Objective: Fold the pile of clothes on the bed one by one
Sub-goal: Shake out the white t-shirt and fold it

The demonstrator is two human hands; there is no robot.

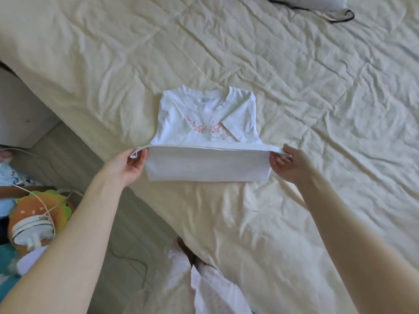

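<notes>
A white T-shirt (207, 118) with pink script print lies on the cream bed sheet (317, 98), collar pointing away from me, both sleeves folded in over the chest. Its bottom half (207, 166) is lifted off the bed and stretched taut between my hands. My left hand (127, 167) pinches the left corner of the hem. My right hand (289, 165) pinches the right corner. The raised hem edge sits just below the print.
A white item with a black cord (340, 17) lies at the bed's far right corner. Left of the bed, on the floor, sit a white fan-like device (31, 232) on an orange plush and other clutter. Pale pink clothing (199, 279) is below me at the bed's edge.
</notes>
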